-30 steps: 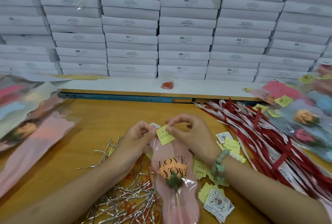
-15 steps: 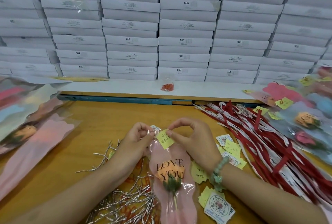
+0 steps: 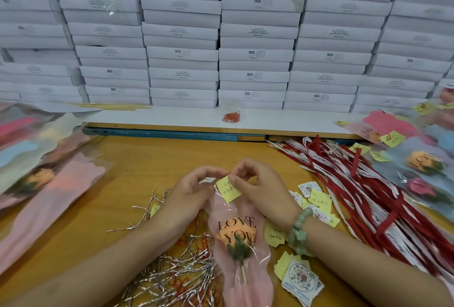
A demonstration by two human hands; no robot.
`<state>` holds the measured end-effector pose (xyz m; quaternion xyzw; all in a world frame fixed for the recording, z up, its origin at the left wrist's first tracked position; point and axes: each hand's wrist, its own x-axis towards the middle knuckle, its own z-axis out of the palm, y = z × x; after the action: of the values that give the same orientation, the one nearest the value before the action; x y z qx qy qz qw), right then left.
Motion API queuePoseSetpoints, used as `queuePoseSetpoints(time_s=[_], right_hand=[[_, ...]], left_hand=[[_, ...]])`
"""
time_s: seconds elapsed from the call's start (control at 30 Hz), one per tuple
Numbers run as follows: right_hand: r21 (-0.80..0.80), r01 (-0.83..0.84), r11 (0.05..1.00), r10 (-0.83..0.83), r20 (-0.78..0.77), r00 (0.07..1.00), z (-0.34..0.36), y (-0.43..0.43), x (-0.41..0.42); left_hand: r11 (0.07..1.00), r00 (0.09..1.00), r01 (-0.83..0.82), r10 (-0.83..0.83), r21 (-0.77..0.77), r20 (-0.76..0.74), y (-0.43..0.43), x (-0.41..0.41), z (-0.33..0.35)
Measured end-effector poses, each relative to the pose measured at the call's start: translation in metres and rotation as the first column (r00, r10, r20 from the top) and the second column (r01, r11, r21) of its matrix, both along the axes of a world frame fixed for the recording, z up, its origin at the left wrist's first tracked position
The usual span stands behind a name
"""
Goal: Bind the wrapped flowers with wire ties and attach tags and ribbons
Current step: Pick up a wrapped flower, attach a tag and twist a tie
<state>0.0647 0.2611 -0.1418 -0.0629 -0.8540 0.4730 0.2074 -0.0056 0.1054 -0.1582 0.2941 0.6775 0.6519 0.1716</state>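
One wrapped flower [image 3: 237, 235] lies at the tabletop's [image 3: 147, 159] front edge. The left hand [image 3: 194, 190] pinches its top with curled fingers; the right hand [image 3: 261, 191] clamps a yellow tag [image 3: 229, 190] there between thumb and forefinger. Wire ties [image 3: 177, 274] lie beside it.

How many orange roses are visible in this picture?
3: one orange rose in the pink wrapper in front, one at left, one at right. More may be hidden.
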Motion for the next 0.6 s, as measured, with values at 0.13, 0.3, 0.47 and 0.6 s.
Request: queuePoseSetpoints(time_s=[0.13,0.3,0.47,0.6], right_hand=[[-0.084,-0.004,0.996,0.002,-0.030,1.000,-0.0027,-0.0019,-0.0010],[-0.154,0.018,0.988,-0.034,-0.098,0.995,-0.0043,-0.0043,-0.0013],[-0.120,-0.008,0.993,-0.008,-0.129,0.992,-0.0028,-0.0046,0.0005],[-0.057,-0.055,0.997,0.048,-0.114,0.992,0.0019,-0.0014,0.0035]], left_hand=[[0.999,1.000,0.003,-0.003,0.040,-0.010,0.0005,-0.0008,-0.0004],[0.998,0.999,0.033,-0.031,0.056,-0.033,0.0006,-0.0006,-0.0004],[0.999,0.998,0.032,-0.031,0.015,-0.055,0.0001,-0.0014,-0.0015],[0.998,0.999,-0.005,0.007,0.057,-0.046,0.0011,-0.0027,-0.0019]])
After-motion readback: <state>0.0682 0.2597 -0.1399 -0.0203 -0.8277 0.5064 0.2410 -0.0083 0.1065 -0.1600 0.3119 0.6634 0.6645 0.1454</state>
